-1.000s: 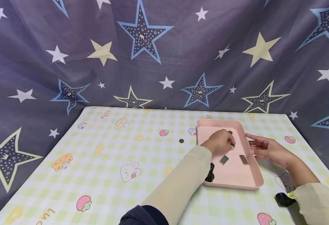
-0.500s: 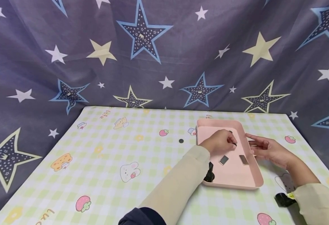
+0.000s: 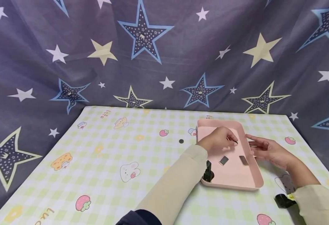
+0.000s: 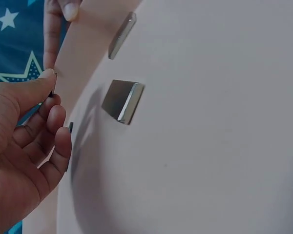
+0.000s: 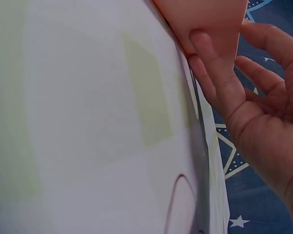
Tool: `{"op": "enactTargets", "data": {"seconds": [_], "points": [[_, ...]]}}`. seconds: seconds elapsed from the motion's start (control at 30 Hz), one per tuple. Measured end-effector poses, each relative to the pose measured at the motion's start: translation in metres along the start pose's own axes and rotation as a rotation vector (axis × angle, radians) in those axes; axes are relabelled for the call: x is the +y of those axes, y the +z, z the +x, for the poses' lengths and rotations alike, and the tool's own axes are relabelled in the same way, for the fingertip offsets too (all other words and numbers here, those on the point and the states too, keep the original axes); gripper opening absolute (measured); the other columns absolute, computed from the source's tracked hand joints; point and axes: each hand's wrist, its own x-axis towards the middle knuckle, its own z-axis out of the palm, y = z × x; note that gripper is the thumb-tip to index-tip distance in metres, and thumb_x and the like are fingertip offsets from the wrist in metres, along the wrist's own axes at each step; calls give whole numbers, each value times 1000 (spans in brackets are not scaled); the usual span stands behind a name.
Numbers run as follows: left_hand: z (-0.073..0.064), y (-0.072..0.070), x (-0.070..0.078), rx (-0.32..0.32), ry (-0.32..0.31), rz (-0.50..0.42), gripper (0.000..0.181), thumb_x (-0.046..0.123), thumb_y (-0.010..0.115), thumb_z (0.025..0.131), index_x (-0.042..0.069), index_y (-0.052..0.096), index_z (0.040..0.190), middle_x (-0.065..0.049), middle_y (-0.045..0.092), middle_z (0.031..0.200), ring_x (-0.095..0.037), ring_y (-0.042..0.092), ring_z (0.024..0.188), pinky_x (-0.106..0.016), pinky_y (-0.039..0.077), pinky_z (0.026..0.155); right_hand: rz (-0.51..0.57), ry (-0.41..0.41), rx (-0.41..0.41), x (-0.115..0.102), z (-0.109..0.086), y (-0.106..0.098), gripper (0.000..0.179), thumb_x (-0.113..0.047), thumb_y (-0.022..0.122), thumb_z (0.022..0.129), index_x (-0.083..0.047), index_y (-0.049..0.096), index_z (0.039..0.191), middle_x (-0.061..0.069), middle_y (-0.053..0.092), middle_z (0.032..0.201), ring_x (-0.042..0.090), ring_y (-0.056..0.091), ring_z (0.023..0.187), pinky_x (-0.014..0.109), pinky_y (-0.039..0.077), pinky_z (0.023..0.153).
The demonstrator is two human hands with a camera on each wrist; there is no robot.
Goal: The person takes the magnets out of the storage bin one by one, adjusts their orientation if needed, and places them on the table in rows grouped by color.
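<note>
My left hand (image 3: pixel 220 139) is over the pink tray (image 3: pixel 231 184) and pinches a small, thin black disc (image 3: pixel 235 142) between thumb and fingers. In the left wrist view the disc (image 4: pixel 52 92) shows edge-on at the fingertips. Another dark edge (image 4: pixel 71 127) appears just behind the fingers; its full shape is hidden. Two flat, shiny rectangular metal pieces lie in the tray, one near the middle (image 3: pixel 224 160) and one by the right wall (image 3: pixel 243 160). With fingers extended, my right hand (image 3: pixel 274 152) touches the tray's outer right wall (image 5: pixel 210 22).
A single black disc (image 3: pixel 181 141) lies on the checked tablecloth (image 3: pixel 102 181), left of the tray. Black wrist devices sit below the left forearm (image 3: pixel 208 173) and near the right sleeve (image 3: pixel 284 200). A star-patterned curtain (image 3: pixel 164 62) hangs behind the table.
My left hand has shifted slightly right and up within the tray, still pinching the disc. The right hand and the metal pieces have stayed in place.
</note>
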Motion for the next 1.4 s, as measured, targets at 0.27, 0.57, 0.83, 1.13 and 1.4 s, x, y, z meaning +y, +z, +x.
{"op": "enactTargets", "data": {"seconds": [0.27, 0.57, 0.83, 1.13, 1.4], "points": [[-2, -9, 2, 17, 9, -3, 14, 9, 70, 91, 3, 76, 102, 1, 72, 85, 0, 54, 59, -11, 47, 58, -14, 17, 10, 1, 1, 1, 66, 0, 56, 97, -2, 22, 154, -5, 59, 124, 8, 61, 109, 33, 56, 83], [-2, -20, 2, 21, 87, 52, 16, 12, 72, 89, 5, 76, 104, 1, 72, 89, 1, 57, 74, -8, 46, 70, 0, 3, -9, 2, 2, 1, 65, 1, 54, 98, -3, 22, 154, -6, 59, 125, 8, 61, 111, 33, 56, 84], [-9, -28, 9, 37, 107, 60, 17, 13, 72, 89, 5, 76, 104, 2, 71, 91, 1, 58, 76, -7, 45, 71, 3, -2, -17, 2, 3, 0, 65, 1, 54, 98, -3, 21, 154, -6, 59, 126, 9, 61, 111, 33, 56, 84], [-18, -36, 13, 72, 160, 35, 17, 13, 73, 89, 5, 74, 103, 1, 70, 89, 1, 58, 77, -8, 45, 72, -16, 32, 6, -1, 1, 0, 67, -2, 56, 98, -2, 20, 154, -3, 58, 127, 6, 60, 110, 34, 56, 84], [-26, -42, 16, 120, 182, 69, 16, 15, 74, 88, 7, 75, 102, 4, 71, 90, 3, 59, 75, -8, 46, 72, -16, 24, -2, -1, 1, 0, 66, -1, 55, 98, -2, 21, 154, -5, 58, 126, 6, 61, 110, 34, 56, 84]]}}
